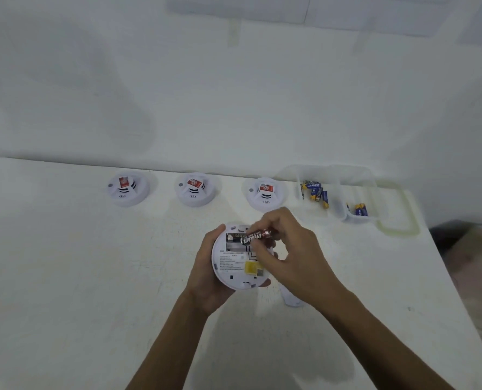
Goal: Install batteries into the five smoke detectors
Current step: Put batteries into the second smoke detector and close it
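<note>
While the left hand [206,273] cups the upturned smoke detector [234,264] at frame centre, the right hand [290,249] pinches a battery [254,237] over its bay. Likely light, rigid, slick: hold mid-body, ends free. Detector shell looks like thin plastic; grip the rim.

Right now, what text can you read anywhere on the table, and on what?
"EVEREADY": on the black battery in the right hand.
Too small to read: printed label on the held smoke detector.
Blurred: red stickers on the three far detectors; print on the blue batteries.
</note>
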`<state>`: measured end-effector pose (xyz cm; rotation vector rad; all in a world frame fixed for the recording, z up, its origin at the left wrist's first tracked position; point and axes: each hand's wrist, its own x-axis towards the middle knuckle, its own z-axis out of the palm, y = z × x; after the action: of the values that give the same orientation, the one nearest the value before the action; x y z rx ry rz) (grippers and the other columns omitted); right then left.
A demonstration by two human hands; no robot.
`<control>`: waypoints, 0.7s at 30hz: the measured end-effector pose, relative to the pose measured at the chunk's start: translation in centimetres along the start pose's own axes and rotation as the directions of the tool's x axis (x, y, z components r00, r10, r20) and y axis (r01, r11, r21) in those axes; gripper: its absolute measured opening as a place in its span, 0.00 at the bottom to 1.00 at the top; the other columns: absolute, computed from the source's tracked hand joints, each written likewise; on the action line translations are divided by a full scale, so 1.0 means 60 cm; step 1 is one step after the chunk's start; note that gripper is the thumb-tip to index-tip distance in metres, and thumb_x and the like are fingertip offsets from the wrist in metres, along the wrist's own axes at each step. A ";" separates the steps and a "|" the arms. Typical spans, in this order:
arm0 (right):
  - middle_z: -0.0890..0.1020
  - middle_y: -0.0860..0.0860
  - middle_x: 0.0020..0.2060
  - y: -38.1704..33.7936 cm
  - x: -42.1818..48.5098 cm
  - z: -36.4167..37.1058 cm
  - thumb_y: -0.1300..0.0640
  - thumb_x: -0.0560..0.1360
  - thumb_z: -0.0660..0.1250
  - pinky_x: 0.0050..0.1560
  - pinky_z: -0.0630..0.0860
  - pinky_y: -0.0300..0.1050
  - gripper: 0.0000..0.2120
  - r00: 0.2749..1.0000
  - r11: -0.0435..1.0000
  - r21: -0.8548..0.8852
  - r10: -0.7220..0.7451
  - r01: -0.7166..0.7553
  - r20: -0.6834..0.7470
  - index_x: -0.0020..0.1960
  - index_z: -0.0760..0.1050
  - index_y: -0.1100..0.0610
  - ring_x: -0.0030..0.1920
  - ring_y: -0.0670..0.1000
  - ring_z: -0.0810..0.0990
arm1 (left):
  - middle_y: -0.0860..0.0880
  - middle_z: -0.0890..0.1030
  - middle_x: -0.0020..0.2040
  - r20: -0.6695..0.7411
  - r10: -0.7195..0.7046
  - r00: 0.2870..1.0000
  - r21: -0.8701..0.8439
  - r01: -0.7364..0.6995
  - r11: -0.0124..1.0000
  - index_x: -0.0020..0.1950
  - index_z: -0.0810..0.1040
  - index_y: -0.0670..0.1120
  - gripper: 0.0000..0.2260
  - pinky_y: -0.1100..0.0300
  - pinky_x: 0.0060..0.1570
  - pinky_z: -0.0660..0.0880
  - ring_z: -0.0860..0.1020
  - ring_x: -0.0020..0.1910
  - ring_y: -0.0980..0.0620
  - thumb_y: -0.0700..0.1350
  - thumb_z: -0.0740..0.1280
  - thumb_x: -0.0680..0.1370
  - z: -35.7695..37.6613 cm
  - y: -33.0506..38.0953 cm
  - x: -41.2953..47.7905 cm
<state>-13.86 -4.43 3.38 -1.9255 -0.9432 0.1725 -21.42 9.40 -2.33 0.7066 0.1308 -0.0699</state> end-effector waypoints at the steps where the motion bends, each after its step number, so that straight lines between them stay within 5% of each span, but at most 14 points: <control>1: 0.81 0.42 0.46 0.003 -0.005 0.002 0.61 0.74 0.68 0.45 0.75 0.29 0.08 0.999 1.000 0.015 0.018 -0.017 -0.027 0.50 0.71 0.52 0.48 0.39 0.79 | 0.44 0.84 0.52 -0.003 -0.009 1.000 0.008 0.009 1.000 0.52 0.84 0.51 0.21 0.50 0.45 0.79 0.82 0.51 0.45 0.61 0.70 0.65 -0.001 0.001 0.004; 8: 0.79 0.45 0.49 0.025 -0.030 0.026 0.55 0.76 0.64 0.48 0.77 0.32 0.09 0.982 1.000 0.008 0.003 -0.002 -0.190 0.53 0.78 0.56 0.51 0.42 0.79 | 0.44 0.82 0.55 -0.024 -0.014 1.000 -0.016 0.013 1.000 0.55 0.83 0.49 0.26 0.48 0.46 0.79 0.82 0.51 0.44 0.61 0.74 0.62 -0.007 0.001 0.008; 14: 0.78 0.34 0.44 0.012 -0.040 0.038 0.57 0.74 0.70 0.44 0.78 0.29 0.06 0.947 0.993 0.065 0.118 -0.104 -0.300 0.50 0.75 0.50 0.47 0.37 0.79 | 0.43 0.79 0.61 -0.094 -0.026 0.995 -0.024 0.024 0.999 0.60 0.80 0.47 0.27 0.47 0.54 0.77 0.78 0.59 0.42 0.61 0.71 0.67 -0.015 -0.003 0.012; 18: 0.80 0.41 0.46 0.023 -0.047 0.054 0.48 0.73 0.67 0.46 0.77 0.27 0.11 0.914 0.993 -0.020 0.097 -0.114 -0.394 0.51 0.80 0.53 0.46 0.37 0.79 | 0.43 0.79 0.61 -0.124 -0.037 0.992 0.023 0.040 0.999 0.60 0.81 0.48 0.28 0.48 0.54 0.77 0.78 0.58 0.43 0.62 0.73 0.65 -0.018 -0.005 0.012; 21: 0.80 0.45 0.46 0.030 -0.048 0.066 0.52 0.71 0.68 0.50 0.70 0.21 0.10 0.883 0.989 -0.089 0.065 -0.120 -0.465 0.48 0.81 0.57 0.45 0.37 0.76 | 0.45 0.82 0.57 -0.117 -0.005 0.993 0.028 0.008 1.000 0.56 0.83 0.49 0.27 0.52 0.49 0.79 0.81 0.54 0.45 0.62 0.75 0.62 -0.018 -0.006 0.013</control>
<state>-16.76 -4.08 -0.93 -1.9936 -0.5495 -0.2847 -20.80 9.80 -3.52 0.7388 0.2446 -0.0370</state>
